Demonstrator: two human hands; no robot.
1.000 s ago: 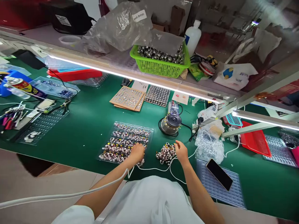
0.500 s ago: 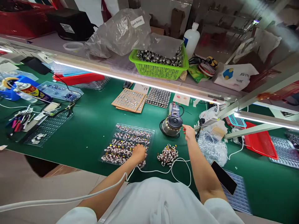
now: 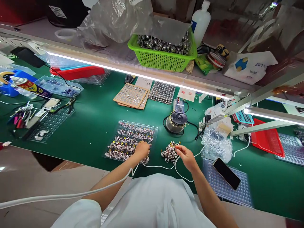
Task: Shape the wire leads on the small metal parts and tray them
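A clear plastic tray lies on the bench with rows of small pale ring-shaped pieces, some with yellow tabs. My left hand rests over the tray's right side, fingers curled in; whatever they grip is hidden. To the right is a loose heap of similar pieces. At the heap's right edge my right hand has thumb and forefinger pinched together, and what is between them is too small to name. Behind the heap stands a round device with a black disc top, small gold-coloured bits around its rim.
A white cable runs in front of the tray and heap. A phone lies on a ribbed clear tray at right. Boards of small round pieces lie behind. The overhead shelf carries a green basket. Pliers lie left.
My right hand has come from beside the round device down to the heap of ring-shaped pieces. My left hand stays over the tray. The view has shifted slightly.
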